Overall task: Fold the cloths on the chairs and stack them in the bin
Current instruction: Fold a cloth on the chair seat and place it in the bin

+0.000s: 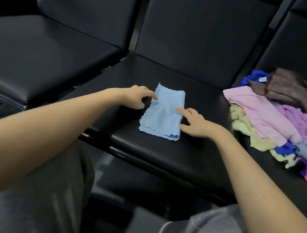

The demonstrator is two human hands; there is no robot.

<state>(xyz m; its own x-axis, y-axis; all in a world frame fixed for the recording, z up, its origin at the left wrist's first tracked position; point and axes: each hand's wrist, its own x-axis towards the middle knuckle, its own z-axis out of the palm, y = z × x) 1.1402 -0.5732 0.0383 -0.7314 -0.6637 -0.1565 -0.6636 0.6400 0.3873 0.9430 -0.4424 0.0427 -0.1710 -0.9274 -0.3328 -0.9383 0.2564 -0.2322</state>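
A light blue cloth [163,113], folded into a narrow rectangle, lies flat on the middle black chair seat [164,155]. My left hand [137,97] is at the cloth's upper left edge, its fingertips touching the fabric. My right hand [195,122] rests at the cloth's right edge, with the index finger stretched out onto the cloth. Neither hand has hold of the cloth. A heap of unfolded cloths [279,121] in pink, purple, yellow, brown, blue and red lies on the right chair. No bin is in view.
The left chair seat [41,64] is bare black padding. Chair backs [203,36] rise behind the seats. My knees in grey trousers [47,200] are close to the front edge of the seats, with a gap of floor between them.
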